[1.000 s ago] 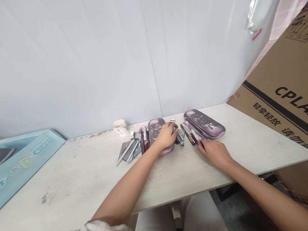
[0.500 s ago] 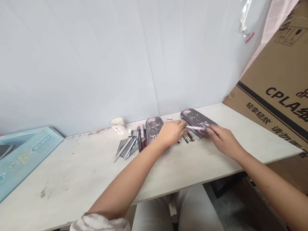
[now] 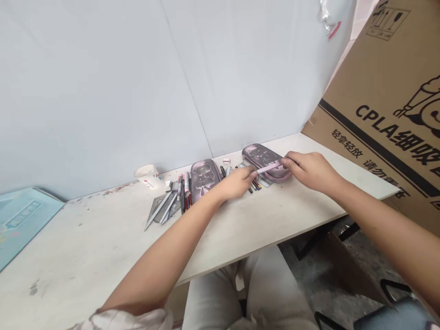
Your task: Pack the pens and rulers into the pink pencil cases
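Note:
A slim pink pen (image 3: 268, 167) is held above a pink-edged hard pencil case (image 3: 261, 159). My right hand (image 3: 307, 170) grips the pen's right end, and the fingertips of my left hand (image 3: 237, 182) pinch its left end. A second matching case (image 3: 205, 179) lies under my left wrist, partly hidden. Several coloured pencils (image 3: 254, 184) lie on a grey strip beside my left fingers. Further left lie several pens (image 3: 186, 195) and a grey set square with metal-edged rulers (image 3: 161, 208).
A white paper cup (image 3: 147, 176) and a small eraser (image 3: 226, 161) stand near the wall on the white table (image 3: 103, 229). A large cardboard box (image 3: 378, 114) leans at the right, a flat blue board (image 3: 20, 224) lies at the left, and a chair shows below right.
The view has swung right and tilted. The pink pen, first among the pencils, is now lifted between both hands, and my right hand has risen over the right case.

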{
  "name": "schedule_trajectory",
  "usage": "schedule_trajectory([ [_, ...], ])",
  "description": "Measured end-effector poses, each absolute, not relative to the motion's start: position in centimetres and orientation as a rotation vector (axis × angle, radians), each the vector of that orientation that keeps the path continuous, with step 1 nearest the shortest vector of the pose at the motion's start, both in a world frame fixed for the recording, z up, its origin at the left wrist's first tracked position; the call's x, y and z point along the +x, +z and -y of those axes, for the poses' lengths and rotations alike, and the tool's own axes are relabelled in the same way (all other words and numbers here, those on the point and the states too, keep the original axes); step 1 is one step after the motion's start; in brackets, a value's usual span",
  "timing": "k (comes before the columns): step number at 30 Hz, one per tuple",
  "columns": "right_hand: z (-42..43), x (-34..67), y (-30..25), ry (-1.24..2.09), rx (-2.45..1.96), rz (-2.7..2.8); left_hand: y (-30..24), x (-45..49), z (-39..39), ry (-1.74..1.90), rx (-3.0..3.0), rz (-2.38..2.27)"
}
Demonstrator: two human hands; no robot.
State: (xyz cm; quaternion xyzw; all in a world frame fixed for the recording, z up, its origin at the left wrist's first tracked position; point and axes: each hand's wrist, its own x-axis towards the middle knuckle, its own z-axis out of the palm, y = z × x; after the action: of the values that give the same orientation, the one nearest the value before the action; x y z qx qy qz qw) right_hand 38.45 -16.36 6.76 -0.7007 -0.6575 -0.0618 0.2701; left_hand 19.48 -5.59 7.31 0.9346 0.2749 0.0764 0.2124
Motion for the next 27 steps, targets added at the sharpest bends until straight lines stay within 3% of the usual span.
schedule_trajectory([
  [4, 15.7, 39.0, 7.3, 0.053, -1.580, 1.797, 7.8, 19.7, 5.7, 0.297, 2.637, -0.825],
  [7, 15.4, 38.9, 7.6, 0.202, -1.659, 1.706, 7.9, 19.5, 5.6, 0.327, 2.648, -0.843],
  [13, 14.4, 38.2, 8.1, 0.283, -1.536, 1.727, 7.9, 18.7, 5.2, 0.346, 2.656, -0.862],
  [17, 13.9, 37.8, 8.2, 0.271, -1.687, 1.722, 7.7, 18.1, 4.8, 0.355, 2.678, -0.841],
  [21, 13.5, 37.6, 8.1, 0.291, -1.506, 1.804, 7.6, 17.7, 4.6, 0.363, 2.667, -0.895],
  [27, 13.0, 37.4, 7.5, 0.339, -1.681, 1.664, 7.4, 17.3, 4.3, 0.367, 2.673, -0.916],
])
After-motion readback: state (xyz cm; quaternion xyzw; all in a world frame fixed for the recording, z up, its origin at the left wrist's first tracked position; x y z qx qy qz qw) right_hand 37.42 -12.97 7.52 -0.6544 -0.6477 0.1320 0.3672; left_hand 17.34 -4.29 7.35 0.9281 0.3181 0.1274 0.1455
